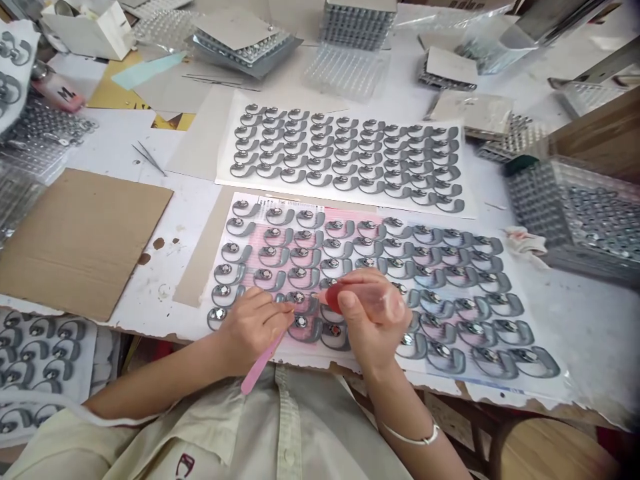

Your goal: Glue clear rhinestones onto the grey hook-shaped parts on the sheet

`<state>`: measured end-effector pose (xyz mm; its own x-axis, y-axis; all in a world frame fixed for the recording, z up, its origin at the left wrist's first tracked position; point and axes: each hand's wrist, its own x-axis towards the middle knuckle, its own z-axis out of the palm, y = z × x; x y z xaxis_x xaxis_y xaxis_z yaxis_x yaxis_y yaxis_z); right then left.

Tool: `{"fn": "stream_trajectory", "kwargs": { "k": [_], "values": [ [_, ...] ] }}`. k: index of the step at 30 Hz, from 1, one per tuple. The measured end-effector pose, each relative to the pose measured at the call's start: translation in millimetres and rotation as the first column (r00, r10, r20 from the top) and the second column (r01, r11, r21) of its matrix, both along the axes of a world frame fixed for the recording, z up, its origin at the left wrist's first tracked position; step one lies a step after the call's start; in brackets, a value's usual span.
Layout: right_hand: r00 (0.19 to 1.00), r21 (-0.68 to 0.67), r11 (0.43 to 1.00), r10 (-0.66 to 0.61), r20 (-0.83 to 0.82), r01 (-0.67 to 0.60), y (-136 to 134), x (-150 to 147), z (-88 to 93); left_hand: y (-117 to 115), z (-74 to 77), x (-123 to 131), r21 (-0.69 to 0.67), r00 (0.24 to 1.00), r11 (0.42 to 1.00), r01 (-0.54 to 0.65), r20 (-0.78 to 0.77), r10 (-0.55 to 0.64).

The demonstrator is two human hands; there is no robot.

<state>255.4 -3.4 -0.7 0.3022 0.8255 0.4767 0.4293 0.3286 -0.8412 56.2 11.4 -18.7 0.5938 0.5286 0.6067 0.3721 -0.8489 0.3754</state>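
From the head view we look down on the counter (575, 320), and both hands are busy at its near edge. Our left hand (253, 327) is closed around a thin pink stick (263, 363), its tip held down among the grey hook-shaped pieces (305, 327) on the near sheet (500, 280). Our right hand (373, 313) is clenched on a small red squeeze bottle (334, 298), nozzle aimed leftwards at that same piece, just beside the stick.

How far along are we? Hard to call. Every piece on this sheet carries a shiny round stud, and we cannot tell treated from untreated at this size. The hands sit in the bottom row, left of the middle, so our guess is that part of this sheet is still to go.

Further back, a second sheet of the same pieces (350, 157) lies near the middle. A brown cardboard square (80, 240) rests toward the left edge, tweezers (149, 158) beyond it. Clear blister trays (585, 213) stack along the right edge and far side.
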Motion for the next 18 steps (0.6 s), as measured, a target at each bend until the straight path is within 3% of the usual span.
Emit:
{"fn": "stream_trajectory", "kwargs": {
  "k": [9, 18],
  "values": [
    [0.999, -0.011, 0.999, 0.039, 0.038, -0.038, 1.8, -1.4, -1.3, 0.1, 7.0, 3.3, 0.029, 1.000, 1.000, -0.013, 0.009, 0.012],
    [0.997, -0.036, 0.998, 0.056, 0.054, -0.054, 1.7, -2.0, -1.7, 0.5, 1.7, 3.8, 0.037, 1.000, 0.999, -0.025, 0.018, 0.024]
  ]
}}
